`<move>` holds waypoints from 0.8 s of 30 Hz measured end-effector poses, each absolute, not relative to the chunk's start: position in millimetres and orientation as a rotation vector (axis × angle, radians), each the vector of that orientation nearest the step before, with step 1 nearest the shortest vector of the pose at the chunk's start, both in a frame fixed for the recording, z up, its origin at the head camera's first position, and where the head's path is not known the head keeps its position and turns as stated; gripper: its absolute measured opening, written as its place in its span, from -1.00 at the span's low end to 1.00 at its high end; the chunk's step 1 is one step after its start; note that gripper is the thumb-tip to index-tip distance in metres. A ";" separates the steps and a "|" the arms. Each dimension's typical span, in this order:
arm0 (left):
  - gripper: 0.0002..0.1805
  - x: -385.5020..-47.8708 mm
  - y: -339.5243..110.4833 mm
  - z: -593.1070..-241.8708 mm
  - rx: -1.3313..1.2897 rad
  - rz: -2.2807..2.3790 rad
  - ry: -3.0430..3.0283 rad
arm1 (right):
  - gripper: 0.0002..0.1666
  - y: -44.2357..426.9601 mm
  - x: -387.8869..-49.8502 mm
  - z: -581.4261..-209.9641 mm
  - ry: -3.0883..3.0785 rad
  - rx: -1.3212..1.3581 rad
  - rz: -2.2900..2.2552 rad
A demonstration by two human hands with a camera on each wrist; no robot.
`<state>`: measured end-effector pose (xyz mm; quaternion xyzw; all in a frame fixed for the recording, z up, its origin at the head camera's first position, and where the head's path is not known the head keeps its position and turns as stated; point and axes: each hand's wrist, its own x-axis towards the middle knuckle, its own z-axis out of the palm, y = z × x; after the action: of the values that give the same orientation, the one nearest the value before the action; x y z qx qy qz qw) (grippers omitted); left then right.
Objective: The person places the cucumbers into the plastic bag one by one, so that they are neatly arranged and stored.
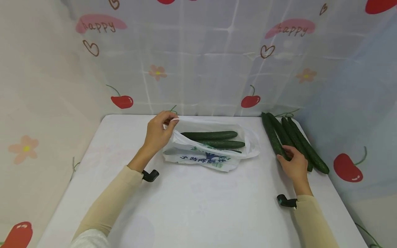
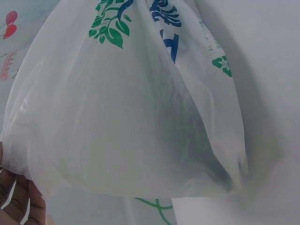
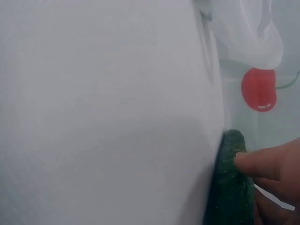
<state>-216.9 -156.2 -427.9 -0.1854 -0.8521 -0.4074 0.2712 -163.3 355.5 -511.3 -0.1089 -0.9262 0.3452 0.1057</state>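
My left hand [image 1: 158, 133] pinches the upper left rim of a white plastic bag [image 1: 193, 157] with blue and green print. Inside the bag's wide mouth lie dark green cucumbers [image 1: 212, 135], one partly covered by the front wall. In the left wrist view the bag [image 2: 108, 117] fills most of the picture, with finger parts at lower left. On the right of the table, my right hand [image 1: 295, 164] grips the near end of the leftmost cucumber [image 1: 271, 134]. Its thumb lies on that cucumber [image 3: 229, 192] in the right wrist view.
Several more cucumbers [image 1: 305, 144] lie side by side along the table's right edge, right of the held one. The white table [image 1: 198, 206] meets a printed cloth backdrop [image 1: 198, 69] at the back and sides.
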 end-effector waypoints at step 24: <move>-0.89 -216.9 -158.7 -428.2 -0.491 -1.125 -2.316 | -0.22 360.0 -159.2 -514.1 -2.875 -0.249 0.977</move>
<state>-216.9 -158.7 -428.2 -0.1809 -0.8538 -0.4148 0.2575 -159.2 360.0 -514.1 -0.0815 -0.9427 0.3202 0.0474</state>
